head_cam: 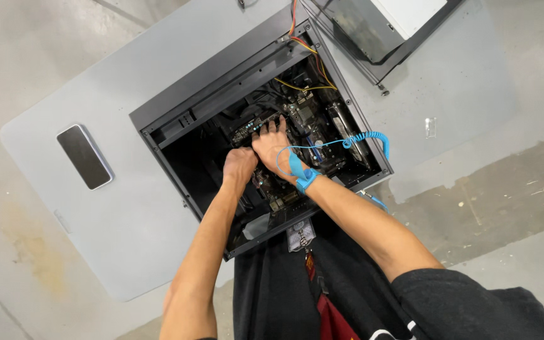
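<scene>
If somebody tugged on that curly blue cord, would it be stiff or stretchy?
Probably stretchy: the curly blue cord is coiled like a spring, so it should lengthen and bounce back. It looks thin and droops across the open computer case, so likely floppy and light. It runs to the blue wrist strap by the right hand, so tugging would pull that wrist.

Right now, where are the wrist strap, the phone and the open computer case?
wrist strap (303, 173): head view, blue band on the right wrist.
phone (84, 156): head view, middle of its dark screen.
computer case (177, 104): head view, black upper-left wall.
</scene>
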